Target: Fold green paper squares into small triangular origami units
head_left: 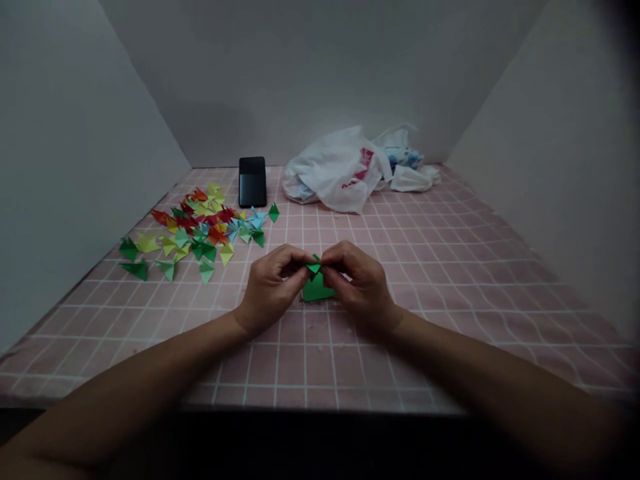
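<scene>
Both my hands meet at the middle of the pink checked tabletop. My left hand and my right hand pinch a small folded green paper piece between their fingertips. Under the hands lies a small stack of green paper, partly hidden by my fingers. To the left, a scattered heap of folded paper triangles in green, yellow, red, orange and blue lies apart from my hands.
A black phone lies flat at the back, beside the heap. White plastic bags sit crumpled at the back centre. Grey walls close in the table on the left, right and back. The near table edge runs below my forearms.
</scene>
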A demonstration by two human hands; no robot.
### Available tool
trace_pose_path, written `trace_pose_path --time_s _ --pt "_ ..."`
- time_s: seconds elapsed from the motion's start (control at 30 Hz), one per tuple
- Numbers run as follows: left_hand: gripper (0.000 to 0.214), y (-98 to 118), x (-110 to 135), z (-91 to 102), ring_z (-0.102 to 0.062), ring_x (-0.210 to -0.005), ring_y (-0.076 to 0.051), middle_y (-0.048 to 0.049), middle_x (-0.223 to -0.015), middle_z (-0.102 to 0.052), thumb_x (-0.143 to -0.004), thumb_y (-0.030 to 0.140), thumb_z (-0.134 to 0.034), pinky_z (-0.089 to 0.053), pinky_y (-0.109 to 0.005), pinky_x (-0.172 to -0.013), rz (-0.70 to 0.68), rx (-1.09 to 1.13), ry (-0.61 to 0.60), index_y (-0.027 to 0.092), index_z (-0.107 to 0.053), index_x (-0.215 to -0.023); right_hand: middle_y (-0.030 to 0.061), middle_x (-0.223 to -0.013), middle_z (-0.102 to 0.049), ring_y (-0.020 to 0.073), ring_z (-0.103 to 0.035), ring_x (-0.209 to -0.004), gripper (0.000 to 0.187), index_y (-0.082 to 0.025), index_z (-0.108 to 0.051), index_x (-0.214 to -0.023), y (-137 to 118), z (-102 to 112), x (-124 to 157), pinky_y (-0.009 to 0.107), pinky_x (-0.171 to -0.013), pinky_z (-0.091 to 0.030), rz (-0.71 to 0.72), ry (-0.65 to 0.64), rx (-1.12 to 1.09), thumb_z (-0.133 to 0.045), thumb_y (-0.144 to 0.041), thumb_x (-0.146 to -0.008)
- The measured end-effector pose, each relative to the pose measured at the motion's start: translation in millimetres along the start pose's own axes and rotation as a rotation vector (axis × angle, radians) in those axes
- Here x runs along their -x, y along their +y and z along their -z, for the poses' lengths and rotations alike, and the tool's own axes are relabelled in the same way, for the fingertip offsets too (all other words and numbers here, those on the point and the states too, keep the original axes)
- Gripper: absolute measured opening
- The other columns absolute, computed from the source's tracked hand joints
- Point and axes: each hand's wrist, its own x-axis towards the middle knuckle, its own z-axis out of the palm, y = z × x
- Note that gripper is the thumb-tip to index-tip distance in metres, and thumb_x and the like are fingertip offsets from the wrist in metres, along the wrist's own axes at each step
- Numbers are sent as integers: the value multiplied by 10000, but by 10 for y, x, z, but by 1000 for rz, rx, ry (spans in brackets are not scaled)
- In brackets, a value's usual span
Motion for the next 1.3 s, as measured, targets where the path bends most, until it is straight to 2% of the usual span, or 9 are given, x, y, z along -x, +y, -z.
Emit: trace_pose_path --time_s 0.2,0.27,0.4,0.53,0.73,0.93,1.13,1.3 --pt "64 25 18 -6 -684 -771 -158 -33 -853 -723 -814 161 -704 -554 -274 -733 25 -45 24 191 -703 -871 15 -819 -583 165 -591 -755 94 -223 -590 -882 0 10 -8 320 -681 -477 -65 -24 -28 -574 -134 -907" --pt "74 13 15 -16 -678 -762 -153 -28 -840 -710 -804 171 -714 -551 -269 -719 83 19 16 188 -689 -871 12 -824 -581 156 -582 -744 74 -219 -592 -881 1 -5 -4 313 -670 -475 -119 -22 -79 -592 -146 -899" --pt "161 8 -12 -37 -641 -716 -123 2 -806 -664 -766 214 -760 -537 -238 -670 237 245 0 184 -639 -867 -21 -772 -554 121 -543 -650 83 -225 -557 -897 -20 -64 3 274 -599 -464 -336 -10 -326 -635 -208 -876" --pt "256 14 -41 -40 -644 -773 -113 12 -844 -649 -739 230 -792 -542 -231 -731 280 377 -5 186 -617 -921 -44 -750 -542 106 -536 -630 174 -236 -519 -902 -50 -95 -18 252 -587 -467 -457 8 -493 -682 -244 -844" --pt "212 4 -32 -22 -628 -703 -120 1 -772 -648 -783 295 -779 -529 -243 -659 300 333 -23 170 -612 -821 -48 -793 -542 86 -518 -612 243 -239 -508 -885 -68 -77 -43 231 -556 -446 -490 18 -587 -733 -249 -795" --pt "254 7 -38 -23 -634 -715 -116 15 -823 -632 -800 313 -765 -549 -249 -678 303 414 -24 189 -585 -929 -51 -806 -536 82 -526 -591 260 -241 -493 -897 -54 -60 -54 237 -549 -460 -517 -4 -625 -725 -252 -780" --pt "266 -21 -33 -33 -585 -663 -89 48 -799 -561 -781 276 -774 -529 -228 -641 326 458 3 199 -536 -870 -64 -794 -520 71 -532 -555 282 -241 -472 -907 -30 -60 -58 227 -527 -463 -545 -15 -642 -720 -251 -771" --pt "285 -43 -38 -39 -603 -761 -106 21 -880 -590 -782 271 -767 -525 -233 -698 332 469 -15 201 -548 -951 -71 -777 -533 61 -548 -552 285 -230 -483 -892 -17 -70 -58 209 -526 -452 -545 25 -652 -739 -240 -767"
